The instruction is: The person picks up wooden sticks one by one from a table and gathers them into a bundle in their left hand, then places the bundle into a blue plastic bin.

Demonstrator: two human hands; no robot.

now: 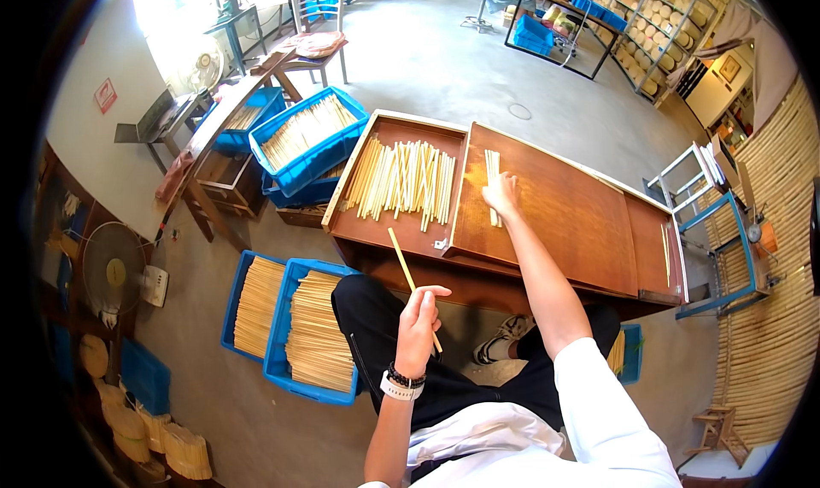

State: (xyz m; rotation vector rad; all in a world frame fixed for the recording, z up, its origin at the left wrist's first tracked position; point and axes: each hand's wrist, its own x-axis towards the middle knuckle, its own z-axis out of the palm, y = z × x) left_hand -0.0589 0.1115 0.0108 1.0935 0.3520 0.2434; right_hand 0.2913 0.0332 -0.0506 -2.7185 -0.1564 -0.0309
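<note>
My left hand (pixel 419 328) holds one slim pale wooden or bamboo stick (pixel 402 257) upright at a slant, above my lap. On the brown wooden board (pixel 564 219) my right hand (pixel 503 192) rests over a small group of similar sticks (pixel 492 164) lying side by side; whether its fingers grip any of them cannot be told. Left of the board, a shallow wooden tray section (pixel 349 209) holds many loose sticks (pixel 400 177), some crossing others. A few thin sticks (pixel 665 254) lie in the section at the table's right end.
Blue plastic crates full of sticks stand on the floor at left (pixel 275 360) and beyond the table's left end (pixel 311 168). A fan (pixel 115 271) is at far left. Metal-framed stools (pixel 724 257) stand at right, by a bamboo-slat wall (pixel 762 283).
</note>
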